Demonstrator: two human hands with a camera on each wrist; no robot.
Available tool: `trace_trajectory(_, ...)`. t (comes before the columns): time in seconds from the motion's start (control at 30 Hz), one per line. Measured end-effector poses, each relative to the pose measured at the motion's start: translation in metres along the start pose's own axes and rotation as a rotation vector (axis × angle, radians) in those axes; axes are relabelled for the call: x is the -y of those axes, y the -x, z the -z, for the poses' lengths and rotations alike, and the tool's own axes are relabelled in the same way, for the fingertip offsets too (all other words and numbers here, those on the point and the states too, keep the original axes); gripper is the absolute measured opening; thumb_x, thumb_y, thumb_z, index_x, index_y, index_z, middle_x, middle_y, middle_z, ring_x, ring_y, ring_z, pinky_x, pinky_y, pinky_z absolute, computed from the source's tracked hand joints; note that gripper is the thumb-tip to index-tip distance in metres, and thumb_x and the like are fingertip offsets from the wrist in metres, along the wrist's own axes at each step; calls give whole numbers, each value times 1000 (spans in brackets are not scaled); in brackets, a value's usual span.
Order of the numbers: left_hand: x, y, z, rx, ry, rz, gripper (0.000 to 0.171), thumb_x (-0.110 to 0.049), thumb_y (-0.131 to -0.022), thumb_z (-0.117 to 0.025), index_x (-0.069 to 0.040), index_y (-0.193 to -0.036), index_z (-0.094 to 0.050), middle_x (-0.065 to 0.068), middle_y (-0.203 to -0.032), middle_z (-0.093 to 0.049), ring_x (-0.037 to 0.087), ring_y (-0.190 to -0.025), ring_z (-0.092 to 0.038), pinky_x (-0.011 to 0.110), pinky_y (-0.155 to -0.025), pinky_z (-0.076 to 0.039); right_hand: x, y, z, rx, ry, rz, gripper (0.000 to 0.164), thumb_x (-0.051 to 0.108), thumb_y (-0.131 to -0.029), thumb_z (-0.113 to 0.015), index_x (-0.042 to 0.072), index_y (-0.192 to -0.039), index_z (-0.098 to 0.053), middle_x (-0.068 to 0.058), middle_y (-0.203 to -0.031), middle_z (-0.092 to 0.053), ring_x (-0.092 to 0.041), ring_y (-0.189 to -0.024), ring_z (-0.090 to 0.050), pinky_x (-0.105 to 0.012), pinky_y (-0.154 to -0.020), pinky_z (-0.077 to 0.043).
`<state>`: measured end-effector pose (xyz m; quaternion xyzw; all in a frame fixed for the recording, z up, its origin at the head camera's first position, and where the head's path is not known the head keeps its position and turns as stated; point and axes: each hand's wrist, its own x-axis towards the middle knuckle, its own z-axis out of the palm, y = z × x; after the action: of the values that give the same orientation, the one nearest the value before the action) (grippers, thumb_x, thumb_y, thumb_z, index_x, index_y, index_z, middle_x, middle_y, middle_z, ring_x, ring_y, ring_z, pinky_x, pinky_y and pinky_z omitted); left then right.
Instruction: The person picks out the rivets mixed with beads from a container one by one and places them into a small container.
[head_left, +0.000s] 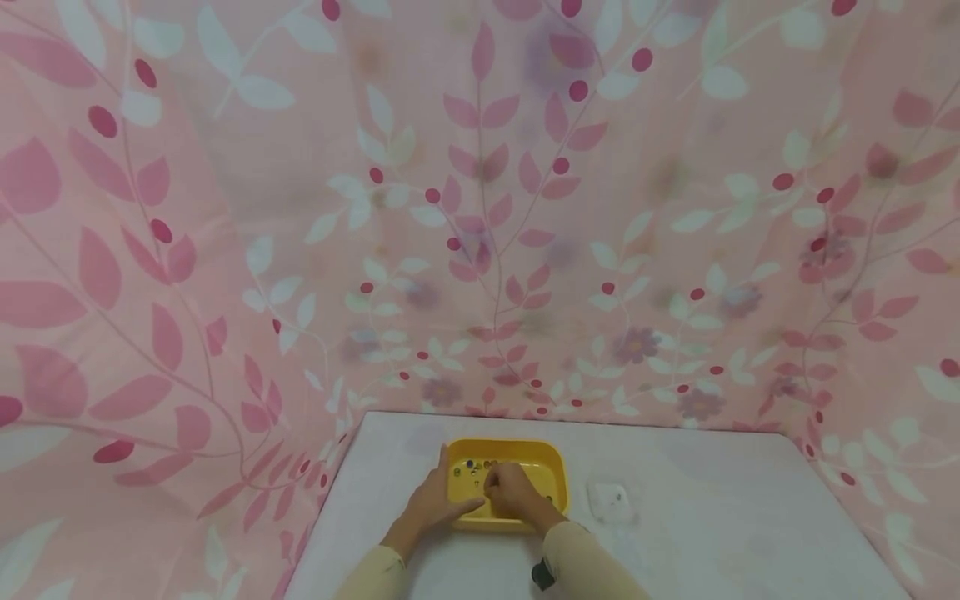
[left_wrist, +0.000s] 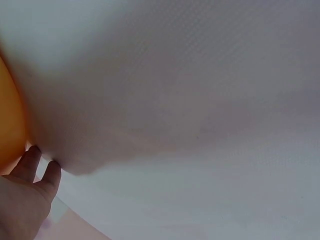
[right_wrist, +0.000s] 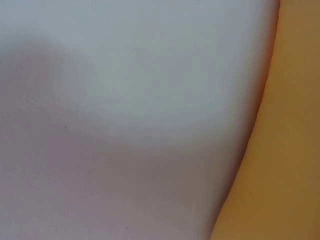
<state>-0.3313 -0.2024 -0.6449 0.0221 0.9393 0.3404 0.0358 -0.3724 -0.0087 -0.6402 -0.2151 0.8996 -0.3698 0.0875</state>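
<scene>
A yellow tray (head_left: 555, 467) with rounded corners stands on the white table. Small round pieces like beads (head_left: 470, 464), of mixed dark, blue and clear colours, lie scattered in its left part. My left hand (head_left: 431, 500) holds the tray's left side, its thumb over the front left corner and its fingers along the outer wall. In the left wrist view two fingertips (left_wrist: 52, 170) reach down beside the tray wall (left_wrist: 9, 120). Inside the tray my right hand (head_left: 512, 490) has curled fingers close to the beads. Whether a bead lies between those fingertips is too small to tell.
Right of the tray sits a small clear container (head_left: 611, 502) with tiny pieces in it. A pink curtain with leaf patterns (head_left: 465, 333) closes in the table's back and sides. The right wrist view shows white table (right_wrist: 150, 100) and the tray's outer wall (right_wrist: 285, 150).
</scene>
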Motion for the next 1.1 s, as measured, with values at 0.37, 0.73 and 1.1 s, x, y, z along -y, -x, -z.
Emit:
trace_trajectory(0.37, 1, 1, 1, -15, -11, -5, 132, -70, -71, -74, -3, -158, -2, 31, -143, -47, 40, -122, -56, 57, -99, -46, 5, 7, 9, -7, -93, -26, 6, 3, -86, -71, 7, -83, -75, 1, -82, -67, -13, -78, -57, -34, -73, -55)
trace_trajectory(0.73, 10, -2, -1, -23, -5, 20, 131, -70, -71, -74, -5, -159, -1, 31, -145, -45, 43, -126, -53, 59, -101, -44, 13, 1, 16, -131, -188, -40, 14, 17, -94, -67, 6, -99, -74, -5, -94, -73, -9, -77, -59, -26, -69, -54)
trace_trajectory(1.1, 3, 1, -5, -3, -12, -1, 129, -66, -74, -74, -2, -158, 0, 33, -145, -44, 45, -126, -52, 61, -101, -44, 12, 13, 26, -139, -210, 24, 19, 20, -95, -66, 4, -94, -75, -12, -74, -70, -4, -58, -55, -19, -52, -46)
